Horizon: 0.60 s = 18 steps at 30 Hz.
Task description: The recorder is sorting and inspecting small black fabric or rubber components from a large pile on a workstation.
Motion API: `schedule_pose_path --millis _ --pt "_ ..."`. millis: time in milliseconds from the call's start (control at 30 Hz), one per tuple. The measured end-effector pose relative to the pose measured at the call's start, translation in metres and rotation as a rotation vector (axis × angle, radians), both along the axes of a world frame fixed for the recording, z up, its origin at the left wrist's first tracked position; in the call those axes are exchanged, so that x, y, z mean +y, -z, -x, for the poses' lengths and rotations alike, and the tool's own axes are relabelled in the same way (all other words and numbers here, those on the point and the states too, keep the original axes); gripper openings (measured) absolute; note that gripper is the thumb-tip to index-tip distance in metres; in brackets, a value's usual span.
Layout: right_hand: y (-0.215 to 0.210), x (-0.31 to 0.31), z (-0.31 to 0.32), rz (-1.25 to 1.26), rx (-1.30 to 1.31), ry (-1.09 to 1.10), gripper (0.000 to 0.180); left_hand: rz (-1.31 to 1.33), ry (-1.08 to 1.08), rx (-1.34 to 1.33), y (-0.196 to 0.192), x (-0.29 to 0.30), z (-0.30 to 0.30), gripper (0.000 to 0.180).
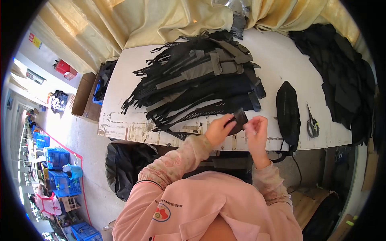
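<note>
Over the front edge of the table, my left hand point(219, 129) pinches a small dark fabric strip point(241, 117) between thumb and fingers. My right hand point(256, 130) closes its fingertips at the right edge of the same strip. Just beyond my hands lies a large pile of black mesh and fabric strips point(193, 80), their ends fanned out to the left. Some of them have grey sections. To the right of my right hand lies a long black fabric piece point(287, 112), rounded with a pointed far end. Scissors point(312, 125) with dark handles rest beyond it.
Another heap of dark fabric pieces point(341, 76) covers the table's right side. Yellow curtains point(173, 24) hang along the far edge. A cardboard box point(85, 94) stands left of the white table point(116, 76); a black bag point(124, 168) sits below. Blue crates point(58, 158) stand farther left.
</note>
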State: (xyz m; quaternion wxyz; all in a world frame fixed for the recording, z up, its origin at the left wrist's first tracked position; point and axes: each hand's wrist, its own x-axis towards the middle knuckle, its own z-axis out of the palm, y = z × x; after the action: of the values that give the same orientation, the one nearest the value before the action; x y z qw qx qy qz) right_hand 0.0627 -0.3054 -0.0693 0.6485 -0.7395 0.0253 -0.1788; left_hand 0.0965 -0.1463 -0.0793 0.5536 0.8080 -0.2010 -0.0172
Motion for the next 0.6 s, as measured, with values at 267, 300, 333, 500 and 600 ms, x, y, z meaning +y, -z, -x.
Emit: schedule_pose_path --millis 267,300,333,500,600 --pt "0.002 0.001 -0.011 0.693 -0.217 -0.118 0.027 -0.052 0.178 0.139 -0.006 0.020 -0.007 0.015" --pt "0.000 0.002 -0.010 0.691 -0.212 -0.119 0.027 -0.033 0.155 0.211 -0.009 0.021 -0.006 0.014" --pt "-0.003 0.004 -0.010 0.701 -0.186 -0.153 0.024 -0.038 0.121 0.206 -0.014 0.020 -0.004 0.017" --pt "-0.005 -0.002 -0.015 0.704 -0.245 -0.285 0.010 -0.102 0.138 0.228 -0.014 0.024 -0.002 0.017" --pt "-0.010 -0.005 -0.021 0.825 -0.289 -0.300 0.006 -0.181 0.178 -0.070 -0.013 0.022 0.008 0.016"
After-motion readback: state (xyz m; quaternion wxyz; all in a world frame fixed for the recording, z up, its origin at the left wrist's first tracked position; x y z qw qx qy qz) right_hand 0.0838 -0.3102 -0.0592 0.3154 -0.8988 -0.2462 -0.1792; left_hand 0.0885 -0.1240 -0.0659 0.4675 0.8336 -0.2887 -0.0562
